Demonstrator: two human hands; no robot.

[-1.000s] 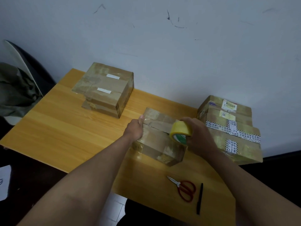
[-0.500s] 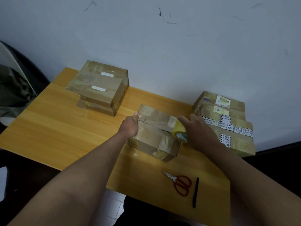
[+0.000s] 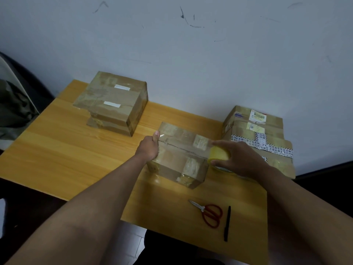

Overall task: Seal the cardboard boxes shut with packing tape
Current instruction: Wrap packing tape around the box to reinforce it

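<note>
Tape roll (image 3: 219,155) lower, beside box (image 3: 181,155)

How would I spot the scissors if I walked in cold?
Start at the yellow wooden table and go to its near edge, right of the middle box. The scissors lie flat there beside a black pen; their red handles are unique.
</note>
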